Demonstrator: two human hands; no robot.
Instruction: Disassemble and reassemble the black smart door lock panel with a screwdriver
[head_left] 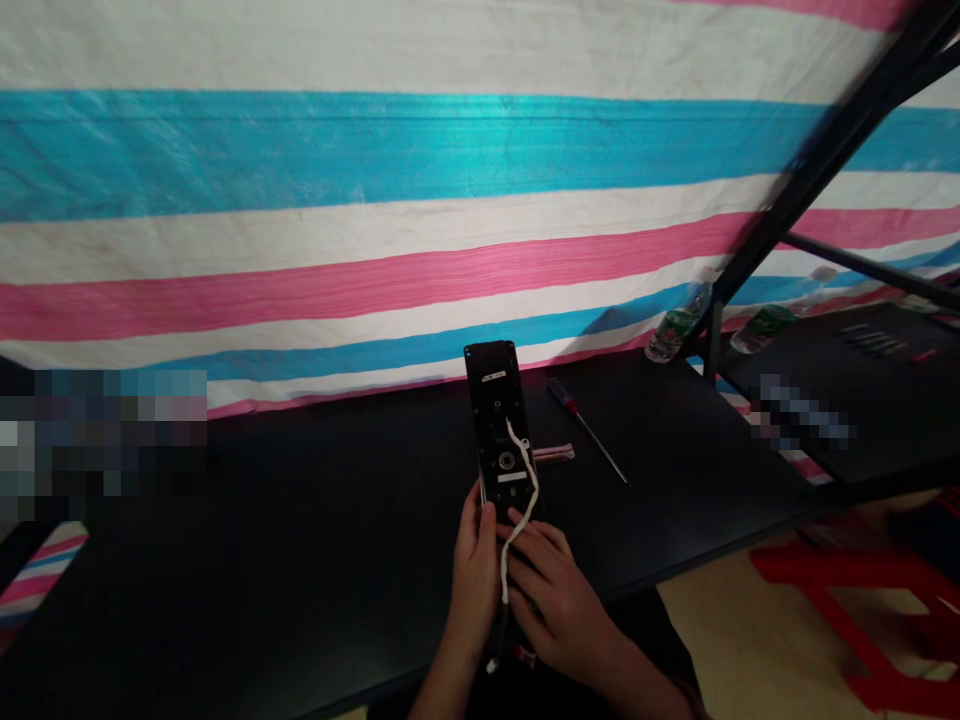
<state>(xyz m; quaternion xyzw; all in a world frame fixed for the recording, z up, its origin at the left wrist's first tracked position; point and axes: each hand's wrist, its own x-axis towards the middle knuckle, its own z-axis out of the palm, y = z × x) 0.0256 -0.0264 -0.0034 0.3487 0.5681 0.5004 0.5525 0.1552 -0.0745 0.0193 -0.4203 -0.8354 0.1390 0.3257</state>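
Note:
A long black device panel [496,405] stands tilted up above the near part of the table, its inner face towards me, with pale labels and a round fitting. My left hand [474,555] grips its lower left edge, thumb on the front. My right hand [551,580] is at its lower right, with fingers bent over the bottom end, which they partly hide. A white-sleeved cable [531,495] comes from the panel, runs down between my hands and ends in a small white connector [493,664].
On the black table [300,560], a screwdriver [589,432] lies to the right, beside a small pinkish packet [555,453]. Plastic bottles [679,325] stand near a black metal frame [780,215]. Striped sheeting [375,220] hangs behind. A red stool [862,590] is at lower right.

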